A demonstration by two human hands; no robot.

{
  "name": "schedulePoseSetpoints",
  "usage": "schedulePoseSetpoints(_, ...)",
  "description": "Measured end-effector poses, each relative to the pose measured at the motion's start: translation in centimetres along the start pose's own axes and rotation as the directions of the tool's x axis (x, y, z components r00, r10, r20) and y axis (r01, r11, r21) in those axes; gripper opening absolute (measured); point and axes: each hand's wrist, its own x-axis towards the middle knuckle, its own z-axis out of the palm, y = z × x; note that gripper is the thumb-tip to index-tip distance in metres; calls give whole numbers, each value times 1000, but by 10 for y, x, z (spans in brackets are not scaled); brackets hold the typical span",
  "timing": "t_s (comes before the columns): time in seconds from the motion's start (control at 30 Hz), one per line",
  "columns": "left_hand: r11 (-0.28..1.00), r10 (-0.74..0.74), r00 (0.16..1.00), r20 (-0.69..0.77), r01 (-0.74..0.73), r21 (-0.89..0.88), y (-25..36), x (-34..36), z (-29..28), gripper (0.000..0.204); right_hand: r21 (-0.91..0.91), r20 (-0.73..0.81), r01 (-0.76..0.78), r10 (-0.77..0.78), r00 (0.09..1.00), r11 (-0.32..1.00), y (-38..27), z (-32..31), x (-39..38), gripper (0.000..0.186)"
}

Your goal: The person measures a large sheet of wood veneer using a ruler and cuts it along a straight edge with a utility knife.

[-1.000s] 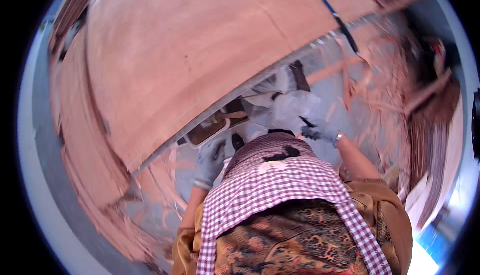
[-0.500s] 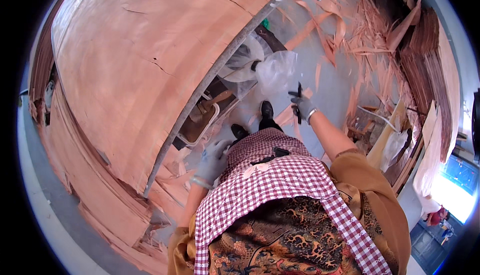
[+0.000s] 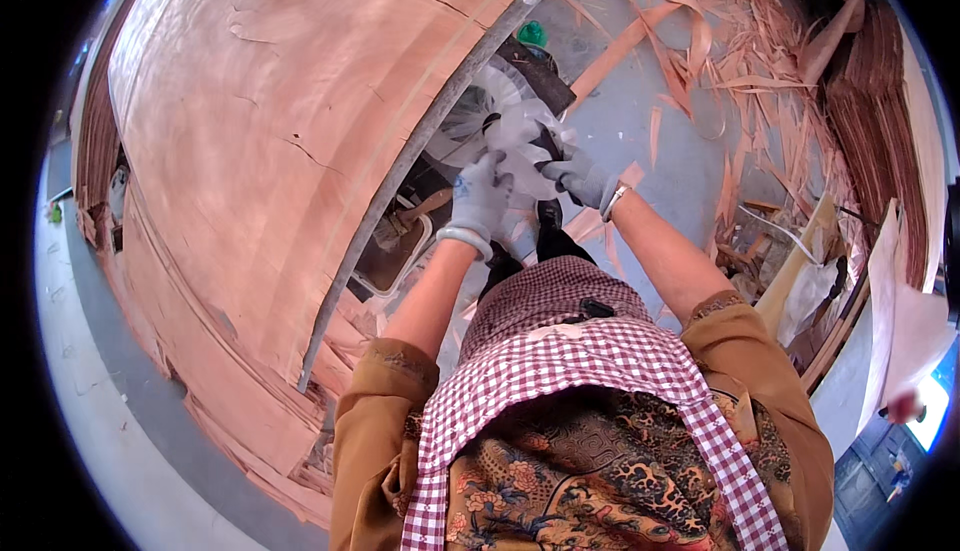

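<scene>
My left hand (image 3: 483,194), in a grey work glove, is closed at the near edge of a crumpled clear plastic bag (image 3: 518,131) below the table's edge. Its fingertips are partly lost against the plastic. Close on its right, my right hand (image 3: 582,176), gloved too, is wrapped round a slim black tool (image 3: 547,141) whose far end lies over the bag; its exact kind cannot be made out. Behind the bag shows a pale round roll (image 3: 480,116), partly covered by plastic.
A large sheet of thin reddish wood veneer (image 3: 270,141) covers the table on the left, bordered by a grey curved edge (image 3: 400,166). Veneer scraps (image 3: 745,71) litter the floor at right, beside a tall veneer stack (image 3: 880,131). A white-rimmed tray (image 3: 390,256) sits under the edge.
My left hand has risen from beside the apron to the plastic bag. My right hand has moved left and forward with the black tool, and the bag has shifted and bunched up.
</scene>
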Motion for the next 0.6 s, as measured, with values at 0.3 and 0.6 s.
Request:
schedulePoseSetpoints(0.3, 998, 8, 994, -112, -14, -59, -7, 7, 0, 33, 99, -146, 165, -149, 978, 981, 77, 12, 35, 63)
schedulePoseSetpoints(0.6, 988, -43, 991, -125, 24, -152, -9, -2, -6, 31, 82, -209, -20, 37, 977, 996, 54, 25, 8, 18)
